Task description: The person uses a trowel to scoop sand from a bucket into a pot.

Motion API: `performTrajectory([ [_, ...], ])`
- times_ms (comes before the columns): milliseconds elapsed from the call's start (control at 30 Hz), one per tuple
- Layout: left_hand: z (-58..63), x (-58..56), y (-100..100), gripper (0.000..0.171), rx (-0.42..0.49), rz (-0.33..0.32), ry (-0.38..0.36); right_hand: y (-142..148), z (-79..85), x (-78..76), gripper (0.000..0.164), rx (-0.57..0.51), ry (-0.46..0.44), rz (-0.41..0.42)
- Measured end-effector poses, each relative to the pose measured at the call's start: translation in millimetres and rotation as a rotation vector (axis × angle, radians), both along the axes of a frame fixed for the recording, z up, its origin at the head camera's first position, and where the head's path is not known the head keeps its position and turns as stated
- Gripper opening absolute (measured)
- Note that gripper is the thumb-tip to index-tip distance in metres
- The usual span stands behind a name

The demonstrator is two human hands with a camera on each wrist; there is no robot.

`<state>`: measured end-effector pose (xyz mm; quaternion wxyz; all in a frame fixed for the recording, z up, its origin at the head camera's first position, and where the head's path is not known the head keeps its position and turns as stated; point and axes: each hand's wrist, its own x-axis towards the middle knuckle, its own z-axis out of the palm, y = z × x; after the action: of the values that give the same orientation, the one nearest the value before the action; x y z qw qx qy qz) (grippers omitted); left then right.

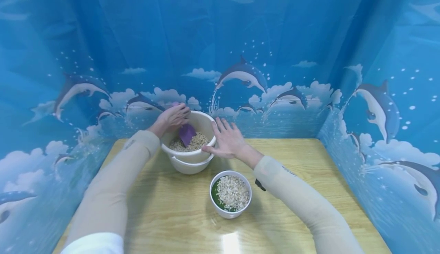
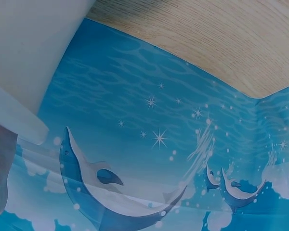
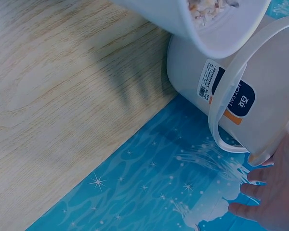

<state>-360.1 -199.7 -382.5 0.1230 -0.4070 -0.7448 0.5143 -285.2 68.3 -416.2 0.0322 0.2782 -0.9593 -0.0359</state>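
A white bucket (image 1: 187, 167) with its handle hanging at the front stands at the back left of the table and contains pale brown grains (image 1: 197, 142). My left hand (image 1: 173, 117), over the bucket's left rim, grips a purple scoop (image 1: 187, 133) whose blade dips into the grains. Fingers spread, my right hand (image 1: 227, 137) rests its thumb side against the right rim. In the right wrist view that hand (image 3: 279, 197) shows beside the labelled bucket wall (image 3: 272, 86). The left wrist view catches only the bucket's side (image 2: 33, 48) and a blurred hand edge (image 2: 0, 168).
In front of the bucket is a smaller white tub (image 1: 229, 215) holding whitish pieces (image 1: 233, 193) over something green. Both stand on a wood-grain table (image 1: 172, 215). Blue dolphin-print sheeting (image 1: 206, 36) walls the back and both sides.
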Motion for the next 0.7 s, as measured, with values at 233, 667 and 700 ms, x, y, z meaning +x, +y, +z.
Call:
performTrajectory([
  [233, 0.5, -0.9, 1.2, 0.040, 0.014, -0.003, -0.022, 0.2, 0.2, 0.3, 0.114, 0.001, 0.002, -0.001],
  [667, -4.1, -4.6, 1.1, 0.034, 0.023, -0.042, -0.090, 0.8, 0.2, -0.2, 0.113, -0.013, -0.003, 0.006],
  [700, -4.5, -4.8, 1.2, 0.033, 0.024, -0.045, -0.094, 0.8, 0.1, -0.3, 0.113, -0.013, -0.002, 0.006],
])
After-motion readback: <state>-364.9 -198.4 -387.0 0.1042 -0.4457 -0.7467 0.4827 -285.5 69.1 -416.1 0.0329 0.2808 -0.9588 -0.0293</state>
